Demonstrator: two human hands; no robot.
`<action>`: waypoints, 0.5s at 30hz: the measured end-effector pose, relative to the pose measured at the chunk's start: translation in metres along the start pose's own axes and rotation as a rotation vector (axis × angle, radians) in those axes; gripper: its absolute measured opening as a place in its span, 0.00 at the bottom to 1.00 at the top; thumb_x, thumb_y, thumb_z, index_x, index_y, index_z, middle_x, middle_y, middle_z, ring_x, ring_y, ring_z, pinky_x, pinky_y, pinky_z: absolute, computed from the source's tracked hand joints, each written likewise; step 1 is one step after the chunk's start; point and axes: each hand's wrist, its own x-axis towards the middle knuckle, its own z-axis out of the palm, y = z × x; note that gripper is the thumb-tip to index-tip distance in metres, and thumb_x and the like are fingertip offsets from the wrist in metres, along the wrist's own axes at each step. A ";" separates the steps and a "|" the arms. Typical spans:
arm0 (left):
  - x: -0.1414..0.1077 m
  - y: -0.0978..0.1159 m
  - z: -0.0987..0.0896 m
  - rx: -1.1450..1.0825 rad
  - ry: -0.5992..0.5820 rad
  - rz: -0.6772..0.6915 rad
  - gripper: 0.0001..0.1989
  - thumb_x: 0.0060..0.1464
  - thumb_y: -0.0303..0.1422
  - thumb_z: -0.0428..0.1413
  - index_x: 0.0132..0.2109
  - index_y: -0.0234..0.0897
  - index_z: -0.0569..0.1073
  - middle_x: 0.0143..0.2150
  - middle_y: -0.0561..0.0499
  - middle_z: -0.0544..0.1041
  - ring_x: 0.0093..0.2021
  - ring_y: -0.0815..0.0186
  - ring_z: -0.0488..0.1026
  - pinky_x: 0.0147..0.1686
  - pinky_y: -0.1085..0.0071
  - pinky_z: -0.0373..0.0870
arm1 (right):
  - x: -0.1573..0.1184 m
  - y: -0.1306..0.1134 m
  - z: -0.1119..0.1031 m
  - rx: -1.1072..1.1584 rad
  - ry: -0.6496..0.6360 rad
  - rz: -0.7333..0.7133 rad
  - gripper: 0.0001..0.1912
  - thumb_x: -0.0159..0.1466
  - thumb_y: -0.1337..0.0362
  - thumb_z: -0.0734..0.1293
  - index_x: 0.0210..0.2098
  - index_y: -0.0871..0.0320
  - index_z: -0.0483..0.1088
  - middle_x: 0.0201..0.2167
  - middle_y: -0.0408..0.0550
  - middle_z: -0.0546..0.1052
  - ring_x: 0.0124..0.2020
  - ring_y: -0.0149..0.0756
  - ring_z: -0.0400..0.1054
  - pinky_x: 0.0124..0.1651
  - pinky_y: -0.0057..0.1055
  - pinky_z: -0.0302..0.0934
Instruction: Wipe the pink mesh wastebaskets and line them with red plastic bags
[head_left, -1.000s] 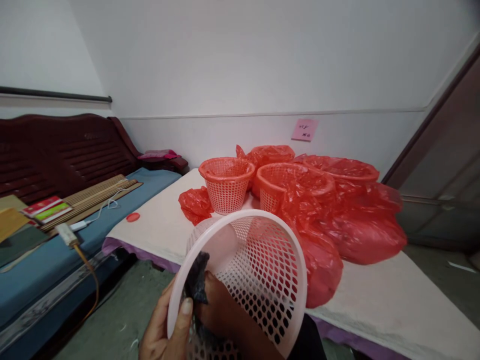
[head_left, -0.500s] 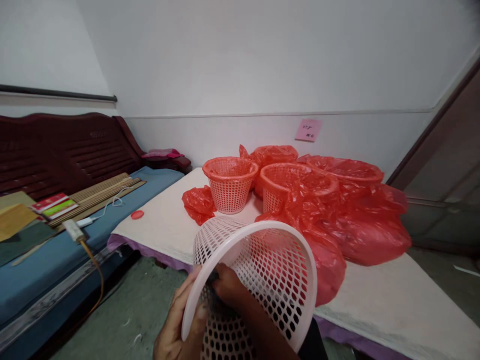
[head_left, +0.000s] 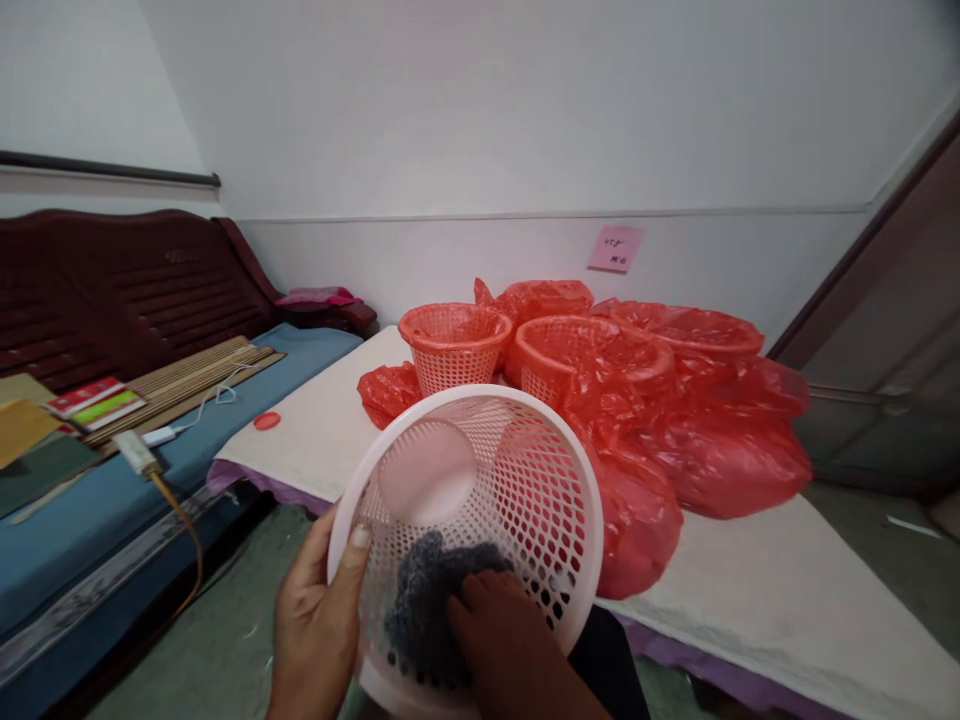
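A pale pink perforated plastic basket point(head_left: 589, 470) is tilted with its mouth toward me. My left hand point(head_left: 319, 610) grips its left rim, the thumb over the inside and the fingers outside. Inside the basket, my right hand point(head_left: 510, 640) is closed on a dark grey cloth point(head_left: 431, 600), pressed against the lower wall. Beyond stand a smaller basket with a red bag liner point(head_left: 454, 365) and a larger red-lined basket point(head_left: 547, 350), with a further red-covered basket point(head_left: 705, 330) at the back right. Red plastic bags point(head_left: 720, 445) bulge around them.
The baskets stand on a white-covered table point(head_left: 315, 440) with a purple edge. A red disc point(head_left: 267, 421) lies at its left. Further left, a bench with a blue mat point(head_left: 300, 355) holds papers, slats and a power strip point(head_left: 137, 455). A pink note point(head_left: 615, 248) is on the wall.
The pink basket has turned so its inside and base face me, and shifted left. The grey cloth now shows clearly under my right hand. My left hand has moved left with the rim.
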 end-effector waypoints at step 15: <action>0.042 0.020 0.008 0.008 -0.264 0.191 0.21 0.55 0.43 0.58 0.54 0.42 0.73 0.53 0.50 0.78 0.54 0.58 0.72 0.57 0.63 0.63 | -0.012 0.004 0.041 -0.159 0.426 -0.142 0.18 0.63 0.65 0.64 0.53 0.55 0.68 0.35 0.53 0.78 0.34 0.48 0.71 0.35 0.42 0.64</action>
